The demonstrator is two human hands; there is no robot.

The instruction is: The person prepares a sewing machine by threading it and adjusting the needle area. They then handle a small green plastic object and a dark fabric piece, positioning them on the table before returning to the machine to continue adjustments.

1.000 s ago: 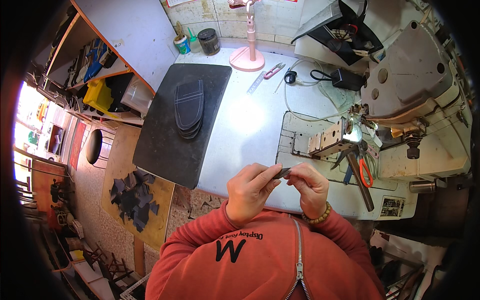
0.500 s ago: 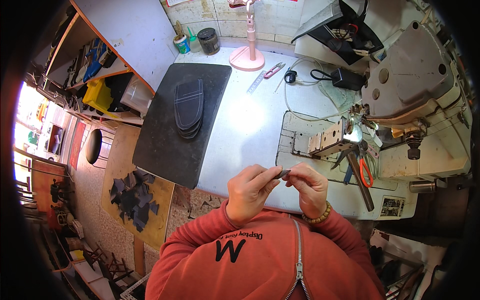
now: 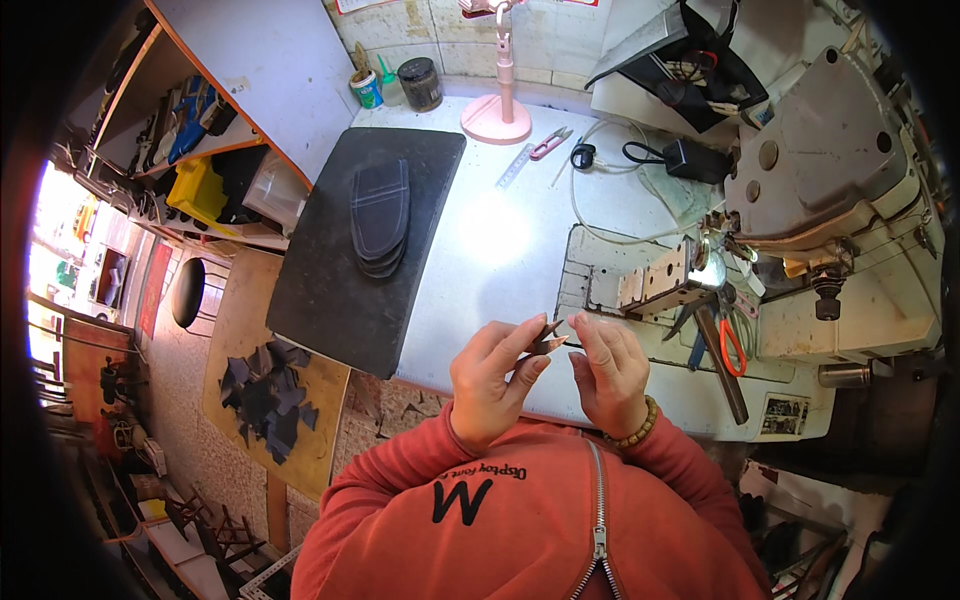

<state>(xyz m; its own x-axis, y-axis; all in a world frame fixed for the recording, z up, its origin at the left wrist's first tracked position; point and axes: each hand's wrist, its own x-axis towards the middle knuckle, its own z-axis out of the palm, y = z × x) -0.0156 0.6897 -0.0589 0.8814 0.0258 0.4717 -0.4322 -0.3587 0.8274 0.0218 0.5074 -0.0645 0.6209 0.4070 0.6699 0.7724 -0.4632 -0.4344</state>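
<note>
My left hand [image 3: 485, 380] pinches a small dark folded piece [image 3: 547, 338] between thumb and fingers; a pale edge shows at its tip. What it is made of is too small to tell. Just to the right, my right hand [image 3: 612, 372] is apart from the piece, fingers stretched and nothing seen in them. Both hands are over the front edge of the white table [image 3: 460, 290]. Farther left, a stack of dark rounded pieces with light stitching [image 3: 380, 215] lies on a black mat [image 3: 335, 280].
A sewing machine [image 3: 820, 170] fills the right side, with a hammer [image 3: 722, 365] and orange-handled scissors [image 3: 733, 345] beside its arm. Pink thread snips [image 3: 550, 143], a clear ruler [image 3: 515, 166] and a pink stand [image 3: 497, 118] are behind. Dark scraps [image 3: 270, 395] lie on a lower board.
My right hand has let go of the small dark piece and its fingers have spread away from it. My left hand keeps the piece, now more turned and visible.
</note>
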